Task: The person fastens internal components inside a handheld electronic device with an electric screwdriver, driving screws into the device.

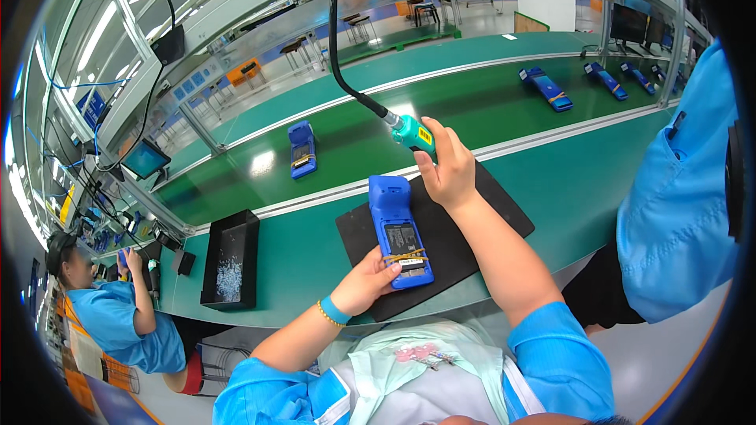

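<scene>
A blue handheld payment terminal (391, 198) lies on a black mat (498, 203), its battery side facing up and a rubber band (405, 256) around its lower part. My left hand (367, 279) grips the lower left edge of the terminal, thumb on top near the band. Up and to the right, my right hand (454, 171) is closed round a teal electric screwdriver (409, 133) that hangs from a black cable (337, 55). The screwdriver's tip is hidden; its visible part is above and apart from the terminal.
Left of the mat stands a black tray (250, 260) of small pale-blue pieces. Beyond a metal rail, a green conveyor carries another blue terminal (302, 149) and several more at far right (546, 89). Co-workers (118, 311) sit at left and close on the right (677, 205).
</scene>
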`<state>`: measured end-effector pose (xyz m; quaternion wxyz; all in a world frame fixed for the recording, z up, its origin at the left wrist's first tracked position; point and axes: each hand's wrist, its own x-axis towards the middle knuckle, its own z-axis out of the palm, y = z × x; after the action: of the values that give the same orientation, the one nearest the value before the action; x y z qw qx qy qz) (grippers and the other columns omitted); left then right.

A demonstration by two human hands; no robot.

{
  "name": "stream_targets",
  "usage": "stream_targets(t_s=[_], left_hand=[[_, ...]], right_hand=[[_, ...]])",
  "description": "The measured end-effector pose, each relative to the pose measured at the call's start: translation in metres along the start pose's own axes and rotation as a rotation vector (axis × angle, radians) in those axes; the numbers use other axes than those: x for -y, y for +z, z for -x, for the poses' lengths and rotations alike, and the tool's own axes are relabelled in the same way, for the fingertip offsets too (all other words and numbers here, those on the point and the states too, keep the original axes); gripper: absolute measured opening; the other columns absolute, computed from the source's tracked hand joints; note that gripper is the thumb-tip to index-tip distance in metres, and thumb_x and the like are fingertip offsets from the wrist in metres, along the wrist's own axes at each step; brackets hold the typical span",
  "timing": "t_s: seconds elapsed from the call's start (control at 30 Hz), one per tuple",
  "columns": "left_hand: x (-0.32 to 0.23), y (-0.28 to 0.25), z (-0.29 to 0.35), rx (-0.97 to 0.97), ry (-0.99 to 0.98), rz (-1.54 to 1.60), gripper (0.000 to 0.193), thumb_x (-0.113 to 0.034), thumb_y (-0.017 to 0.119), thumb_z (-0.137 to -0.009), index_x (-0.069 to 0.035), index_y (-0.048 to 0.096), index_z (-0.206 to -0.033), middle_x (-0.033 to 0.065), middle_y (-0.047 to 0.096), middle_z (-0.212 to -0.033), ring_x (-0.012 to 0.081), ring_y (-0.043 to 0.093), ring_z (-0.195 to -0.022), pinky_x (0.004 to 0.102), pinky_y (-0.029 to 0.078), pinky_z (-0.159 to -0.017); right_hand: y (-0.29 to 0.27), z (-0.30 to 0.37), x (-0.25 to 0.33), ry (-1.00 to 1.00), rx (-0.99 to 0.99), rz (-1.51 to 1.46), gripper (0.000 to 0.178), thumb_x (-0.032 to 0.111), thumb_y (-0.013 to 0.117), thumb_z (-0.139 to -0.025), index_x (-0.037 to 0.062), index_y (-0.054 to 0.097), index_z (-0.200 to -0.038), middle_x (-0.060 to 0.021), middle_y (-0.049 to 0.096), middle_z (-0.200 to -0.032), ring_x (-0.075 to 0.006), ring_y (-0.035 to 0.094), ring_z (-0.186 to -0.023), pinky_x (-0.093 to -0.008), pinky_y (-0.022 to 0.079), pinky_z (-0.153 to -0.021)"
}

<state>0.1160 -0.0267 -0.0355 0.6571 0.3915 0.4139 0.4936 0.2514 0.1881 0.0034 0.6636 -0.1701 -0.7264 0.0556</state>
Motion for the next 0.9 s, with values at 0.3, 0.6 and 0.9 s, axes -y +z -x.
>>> stream_targets(t_s=[0.3, 0.6, 0.9], left_hand=[[-0.004, 0.038, 0.054, -0.182, 0.436, -1.589, 0.066, -0.028, 0.086, -0.075, -0.004, 0.059, -0.131, 0.0241, 0.046, -0.142, 0.0383, 0.056, -0.121, 0.0441, 0.052, -0.097], [0.009, 0.006, 0.069, -0.241, 0.526, -1.828, 0.058, -0.029, 0.080, -0.079, -0.008, 0.061, -0.130, 0.0158, 0.062, -0.128, 0.0301, 0.068, -0.101, 0.0364, 0.058, -0.084], [0.019, 0.004, 0.060, -0.290, 0.602, -1.862, 0.070, -0.036, 0.082, -0.076, 0.001, 0.058, -0.130, 0.0143, 0.065, -0.116, 0.0267, 0.068, -0.090, 0.0354, 0.058, -0.078]], right_hand=[[0.002, 0.001, -0.007, -0.020, -0.045, -0.013, 0.047, 0.038, 0.057, -0.100, -0.0002, 0.056, -0.127, -0.0142, 0.061, -0.085, -0.0312, 0.062, -0.066, -0.0372, 0.050, -0.057], [-0.003, 0.002, 0.005, 0.053, -0.026, -0.203, 0.050, 0.041, 0.049, -0.104, -0.0003, 0.053, -0.133, -0.0214, 0.066, -0.109, -0.0369, 0.067, -0.093, -0.0384, 0.054, -0.078], [0.001, 0.006, 0.007, 0.141, 0.034, -0.268, 0.052, 0.041, 0.047, -0.104, -0.0020, 0.052, -0.134, -0.0227, 0.066, -0.112, -0.0359, 0.068, -0.097, -0.0381, 0.053, -0.084]])
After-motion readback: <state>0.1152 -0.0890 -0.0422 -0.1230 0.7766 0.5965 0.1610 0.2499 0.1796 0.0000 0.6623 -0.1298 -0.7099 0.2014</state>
